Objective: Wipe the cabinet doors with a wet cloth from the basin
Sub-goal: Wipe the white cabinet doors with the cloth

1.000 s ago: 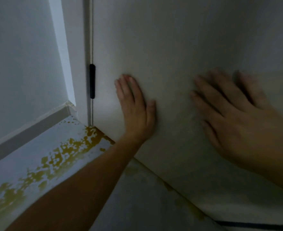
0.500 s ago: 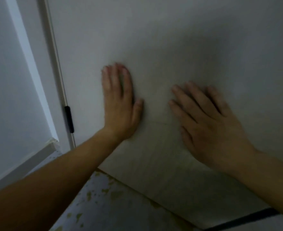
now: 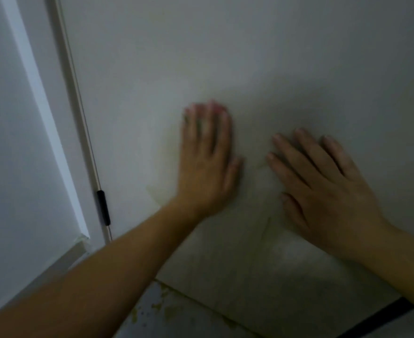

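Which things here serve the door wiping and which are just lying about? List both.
Job: left hand and right hand, both flat on the cabinet door; faint pale cloth under them.
Just about: black fitting at the door edge; wall; stained floor; black strip.

Pale grey floor, yellowish blotches on it, just below the cabinet door

both hands flat on cabinet door, left hand beside right hand
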